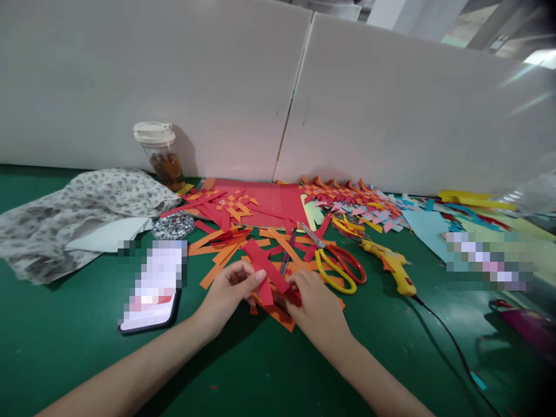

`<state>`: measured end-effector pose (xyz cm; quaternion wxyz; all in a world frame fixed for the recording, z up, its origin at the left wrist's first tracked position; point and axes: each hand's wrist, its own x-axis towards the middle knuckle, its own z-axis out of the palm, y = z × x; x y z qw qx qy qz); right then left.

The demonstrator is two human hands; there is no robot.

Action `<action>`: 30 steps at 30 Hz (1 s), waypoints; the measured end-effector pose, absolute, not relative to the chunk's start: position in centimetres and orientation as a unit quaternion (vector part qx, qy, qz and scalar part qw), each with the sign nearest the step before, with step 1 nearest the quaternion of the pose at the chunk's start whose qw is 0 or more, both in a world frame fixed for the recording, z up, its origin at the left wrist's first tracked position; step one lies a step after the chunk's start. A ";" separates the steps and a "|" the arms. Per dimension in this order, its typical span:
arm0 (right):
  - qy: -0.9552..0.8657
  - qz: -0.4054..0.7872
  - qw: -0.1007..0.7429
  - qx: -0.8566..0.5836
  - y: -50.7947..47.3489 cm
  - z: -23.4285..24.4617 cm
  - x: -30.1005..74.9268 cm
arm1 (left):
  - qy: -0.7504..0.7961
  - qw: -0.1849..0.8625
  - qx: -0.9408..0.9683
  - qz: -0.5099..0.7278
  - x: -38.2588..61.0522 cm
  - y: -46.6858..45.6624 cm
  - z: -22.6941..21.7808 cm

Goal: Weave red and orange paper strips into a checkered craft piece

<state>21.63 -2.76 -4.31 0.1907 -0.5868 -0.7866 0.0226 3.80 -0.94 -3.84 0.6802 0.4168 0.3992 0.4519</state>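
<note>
Two bare forearms reach in over the glossy green table (217,376) from the near edge, and their hands meet just to the near left of the landmark, the metal-bladed scissors (321,245) with one yellow and one red handle loop. Between the hands, near the scissors, are flat bright-red paper strips (266,267), two lengths overlapping at an angle; whether they are one folded strip or two separate ones, I cannot tell. Left hand (230,289) pinches the left length, its thumb pressed flat on top and its index finger curled behind, with almost no gap between these fingers. Right hand (315,298) has its fingers bent close together at the lower right end of the other length, gripping red paper; its thumb is hidden, so the exact pinch cannot be told.

Loose orange paper strips (226,249) lie around and beneath the hands, left of the scissors and partly below their blades. Right of the scissors rests a yellow glue gun (391,263) with a black cord. Beyond the scissors are a large red paper sheet (278,202) and a row of woven red-and-orange paper pieces (339,194). Well left of the scissors lie a lit, dark-edged phone (154,289) and a grey-patterned white cloth (108,197); a white-lidded clear cup (163,159) of brown liquid stands behind them.
</note>
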 end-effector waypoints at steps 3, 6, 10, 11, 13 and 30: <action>-0.786 0.050 0.189 -0.586 -2.6 -4.1 21.6 | 0.393 0.685 0.376 0.485 3.4 -0.5 -4.0; -0.781 0.065 0.190 -0.591 -2.5 -3.8 21.6 | 0.395 0.686 0.368 0.487 3.4 -0.3 -4.2; -0.780 0.093 0.205 -0.584 -2.4 -3.7 21.6 | 0.404 0.685 0.358 0.489 3.6 -0.3 -4.2; -0.780 0.101 0.213 -0.580 -2.4 -3.7 21.6 | 0.405 0.686 0.352 0.491 3.6 -0.3 -4.2; -0.769 0.123 0.234 -0.582 -2.4 -3.9 21.6 | 0.406 0.690 0.342 0.493 3.5 -0.4 -4.2; -0.544 0.040 0.583 -0.602 -0.8 -2.4 25.0 | 0.370 0.716 0.319 0.499 3.3 -0.3 -4.6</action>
